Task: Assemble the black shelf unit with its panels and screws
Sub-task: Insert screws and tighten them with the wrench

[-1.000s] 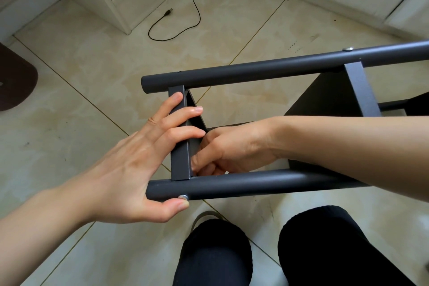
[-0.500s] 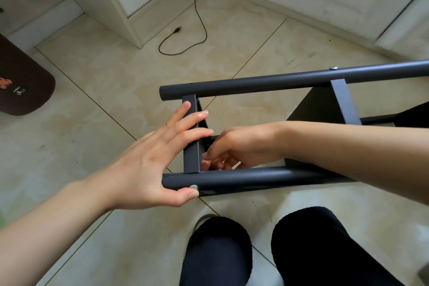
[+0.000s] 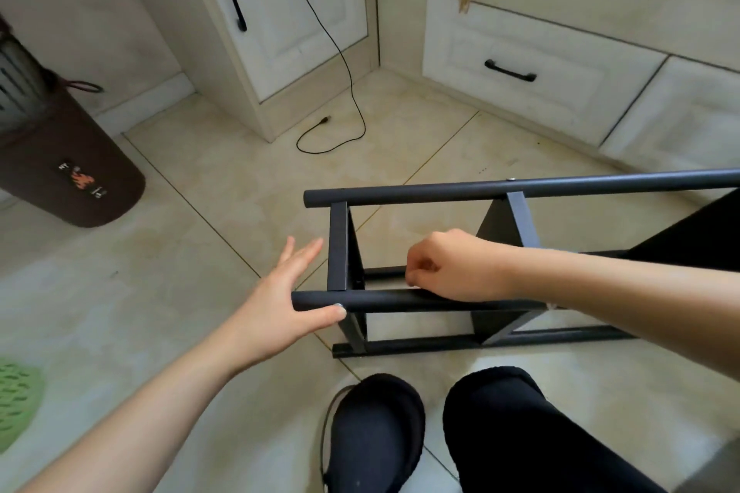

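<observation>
We have the shelf [image 3: 520, 252] lying on its side on the floor [image 3: 200, 272], its near tube [image 3: 400, 299] running left to right just in front of our knees, with the end panel [image 3: 338, 246] standing between that tube and the far tube [image 3: 520, 188].

Over the last second both hands have backed off the end panel. Our left hand [image 3: 280, 300], which lay flat across the panel's edge, has slid away to the left; its fingers are now straight and spread, clear of the panel, with only the thumb still pressed against the screw [image 3: 339, 306] at the tube's end. Our right hand [image 3: 448, 266] has come up out of the corner behind the panel and now rests on top of the near tube, fingers curled into a loose fist. Whether it pinches a small part we cannot tell; nothing shows between the fingers.

We judge that the work inside this corner joint is finished or paused, and that the screw under the thumb is seated but perhaps not tightened.

So the frame sits between our two hands: left hand at the tube's open end, right hand just past the panel, along the same tube.

Beyond lie a black cable [image 3: 344, 100] and white cabinets [image 3: 520, 64].
</observation>
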`<state>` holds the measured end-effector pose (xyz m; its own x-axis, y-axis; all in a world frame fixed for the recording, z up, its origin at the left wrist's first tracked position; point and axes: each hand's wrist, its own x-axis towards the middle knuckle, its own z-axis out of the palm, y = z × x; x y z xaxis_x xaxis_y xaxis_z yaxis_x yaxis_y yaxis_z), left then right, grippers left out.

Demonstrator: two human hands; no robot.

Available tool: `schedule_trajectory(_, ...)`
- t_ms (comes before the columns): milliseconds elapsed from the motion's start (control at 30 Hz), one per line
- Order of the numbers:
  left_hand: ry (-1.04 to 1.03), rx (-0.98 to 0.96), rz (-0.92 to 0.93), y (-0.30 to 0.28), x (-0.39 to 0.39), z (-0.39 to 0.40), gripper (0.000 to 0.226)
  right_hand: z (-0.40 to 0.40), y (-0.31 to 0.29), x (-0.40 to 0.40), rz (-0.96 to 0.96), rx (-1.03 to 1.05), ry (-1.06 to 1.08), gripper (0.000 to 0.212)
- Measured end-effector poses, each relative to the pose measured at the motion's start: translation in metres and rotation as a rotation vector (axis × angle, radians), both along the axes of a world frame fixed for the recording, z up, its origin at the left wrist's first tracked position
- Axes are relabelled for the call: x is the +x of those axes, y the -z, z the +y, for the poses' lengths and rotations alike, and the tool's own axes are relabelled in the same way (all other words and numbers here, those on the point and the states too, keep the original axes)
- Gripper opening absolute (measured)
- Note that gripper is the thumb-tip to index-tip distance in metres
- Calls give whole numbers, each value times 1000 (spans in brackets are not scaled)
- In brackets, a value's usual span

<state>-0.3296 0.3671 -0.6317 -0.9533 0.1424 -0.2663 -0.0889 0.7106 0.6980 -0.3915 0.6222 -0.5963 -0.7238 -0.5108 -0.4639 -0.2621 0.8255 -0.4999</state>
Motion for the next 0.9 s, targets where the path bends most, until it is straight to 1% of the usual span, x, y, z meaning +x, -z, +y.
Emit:
schedule_trajectory(33, -124, 77, -41, 2, 6, 2, 94, 5, -3, 0, 37, 17, 4, 21)
schedule_trajectory(100, -304, 247, -98, 8, 17, 9, 92, 15, -7, -3, 111, 43, 19, 20)
schedule_trajectory(200, -499, 434, -172, 17, 30, 24, 74, 28, -12, -9, 235, 67, 47, 20)
schedule_trajectory(300, -597, 660, -245, 20, 36, 43, 59, 37, -14, -18, 382, 59, 79, 19)
schedule_trajectory(333, -618, 711, -267, 20, 35, 49, 49, 39, -14, -21, 444, 68, 84, 20)
schedule_trajectory(400, -626, 766, -277, 18, 34, 58, 26, 42, -14, -28, 564, 97, 73, 25)
schedule_trajectory(433, -623, 786, -280, 17, 32, 62, 22, 43, -13, -32, 608, 109, 70, 27)
schedule_trajectory(467, -625, 806, -282, 16, 31, 64, 27, 43, -13, -36, 634, 119, 73, 29)
schedule_trajectory(633, -709, 893, -253, 10, 22, 75, 82, 45, -7, -55, 677, 195, 77, 38)
schedule_trajectory(667, -718, 907, -244, 9, 21, 77, 89, 45, -4, -58, 664, 222, 66, 39)
schedule_trajectory(700, -730, 919, -237, 8, 20, 79, 92, 45, -2, -61, 644, 245, 55, 40)
schedule_trajectory(833, -786, 974, -205, 9, 14, 85, 91, 48, 7, -70, 597, 281, 39, 38)
schedule_trajectory(900, -806, 985, -195, 10, 12, 87, 84, 48, 10, -73, 571, 283, 48, 35)
